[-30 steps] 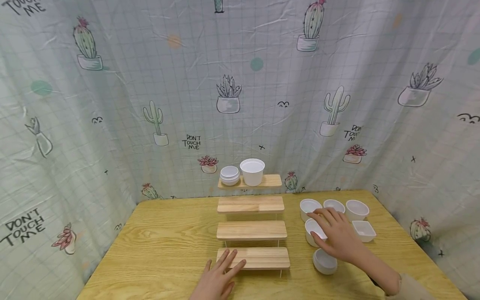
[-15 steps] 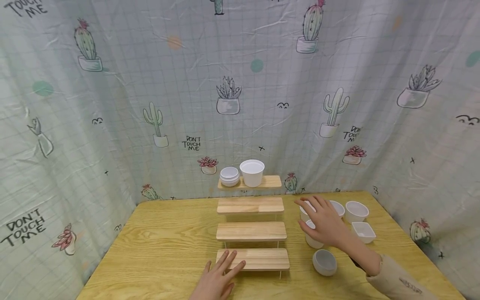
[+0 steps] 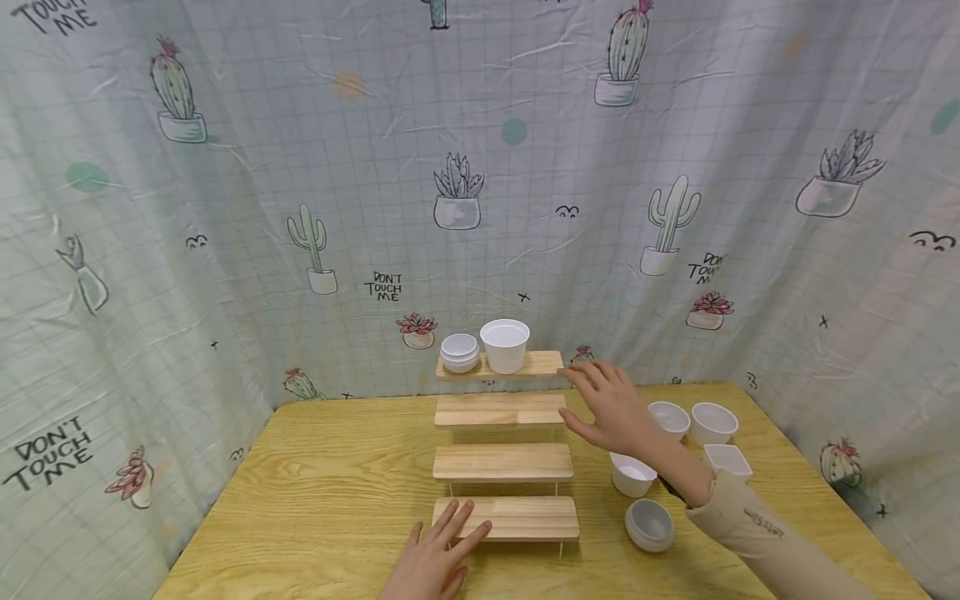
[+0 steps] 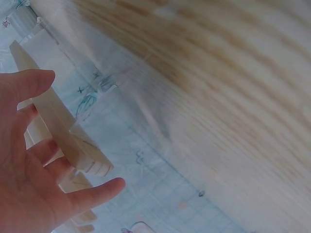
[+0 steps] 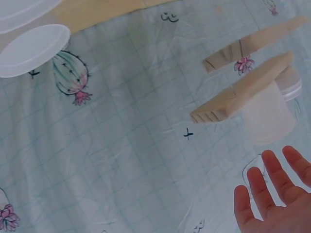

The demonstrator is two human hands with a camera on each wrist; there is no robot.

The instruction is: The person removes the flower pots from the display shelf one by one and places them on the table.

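Left hand [image 3: 435, 560] lies flat at six o'clock, fingers straight and spread on the bottom step of the rack [image 3: 504, 517], seemingly steadying it. Right hand [image 3: 611, 406] hangs in the air at three o'clock of the rack, near its top step, fingers loosely spread and holding nothing. Up top sit a cup [image 3: 505, 344] and a small bowl [image 3: 459, 351]. More bowls [image 3: 692, 421] wait on the table [image 3: 322, 492] at the hand's four o'clock.

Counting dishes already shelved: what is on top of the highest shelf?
On the top shelf: stacked small bowls and a white cup. The cup's inside looks empty.
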